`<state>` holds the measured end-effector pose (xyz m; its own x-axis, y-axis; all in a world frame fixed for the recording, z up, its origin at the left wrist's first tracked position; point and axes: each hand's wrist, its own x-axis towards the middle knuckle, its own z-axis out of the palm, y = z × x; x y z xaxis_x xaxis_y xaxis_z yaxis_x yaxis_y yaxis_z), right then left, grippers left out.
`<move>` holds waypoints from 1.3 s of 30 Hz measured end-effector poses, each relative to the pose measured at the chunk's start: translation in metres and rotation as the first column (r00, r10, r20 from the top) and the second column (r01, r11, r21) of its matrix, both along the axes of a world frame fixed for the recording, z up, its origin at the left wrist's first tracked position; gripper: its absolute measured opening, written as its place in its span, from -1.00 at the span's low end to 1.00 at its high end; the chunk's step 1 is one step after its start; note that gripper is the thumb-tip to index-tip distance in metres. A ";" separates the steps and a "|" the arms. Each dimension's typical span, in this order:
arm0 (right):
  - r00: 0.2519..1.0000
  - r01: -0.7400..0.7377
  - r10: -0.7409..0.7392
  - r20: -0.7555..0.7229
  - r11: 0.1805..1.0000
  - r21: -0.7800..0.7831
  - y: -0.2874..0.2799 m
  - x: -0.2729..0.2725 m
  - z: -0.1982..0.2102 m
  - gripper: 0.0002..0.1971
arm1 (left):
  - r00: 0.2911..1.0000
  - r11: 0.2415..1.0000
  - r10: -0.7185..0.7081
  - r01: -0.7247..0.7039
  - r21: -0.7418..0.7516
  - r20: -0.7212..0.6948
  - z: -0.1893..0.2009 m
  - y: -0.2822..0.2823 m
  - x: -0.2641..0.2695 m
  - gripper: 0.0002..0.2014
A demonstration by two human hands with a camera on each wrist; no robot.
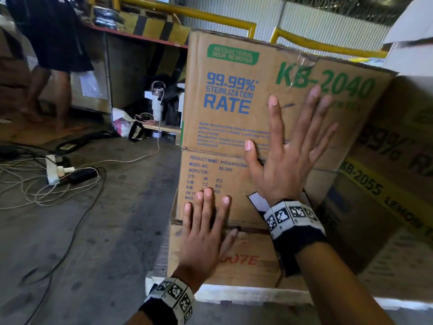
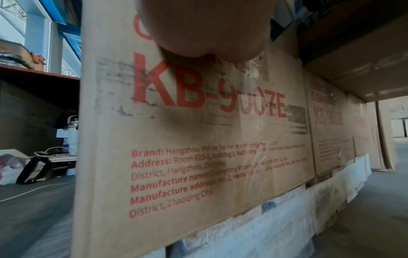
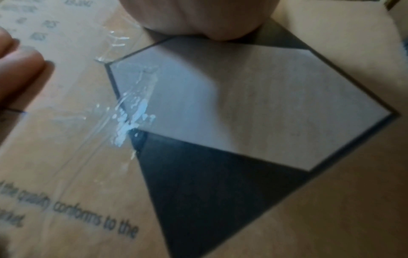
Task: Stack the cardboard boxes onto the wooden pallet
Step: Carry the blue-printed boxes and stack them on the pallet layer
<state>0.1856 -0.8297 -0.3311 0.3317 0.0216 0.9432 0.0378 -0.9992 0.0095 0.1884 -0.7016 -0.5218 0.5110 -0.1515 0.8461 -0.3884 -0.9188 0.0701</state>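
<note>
A brown cardboard box marked KB-2040 [image 1: 236, 95] stands on top of another box [image 1: 210, 174], which sits on a lower box printed KB-9007E [image 2: 198, 139]. That stack rests on a pale wooden pallet [image 1: 246, 293] [image 2: 276, 218]. My right hand [image 1: 288, 146] presses flat with spread fingers against the seam between the top two boxes. My left hand [image 1: 206, 228] lies flat, fingers straight, across the joint above the KB-9007E box. In the right wrist view a black and white label [image 3: 243, 104] on the cardboard fills the frame.
More boxes [image 1: 386, 174] crowd the right side of the pallet. On the concrete floor to the left lie a power strip [image 1: 52, 170] and tangled cables [image 1: 46, 191]. A person [image 1: 54, 55] stands at back left by a bench. Yellow rails [image 1: 210, 16] run behind.
</note>
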 end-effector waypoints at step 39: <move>0.965 -0.010 0.056 -0.255 0.984 0.179 -0.097 -0.354 0.097 -0.75 | 0.580 0.614 -0.628 0.779 0.128 -0.518 0.111 -0.116 -0.171 -0.62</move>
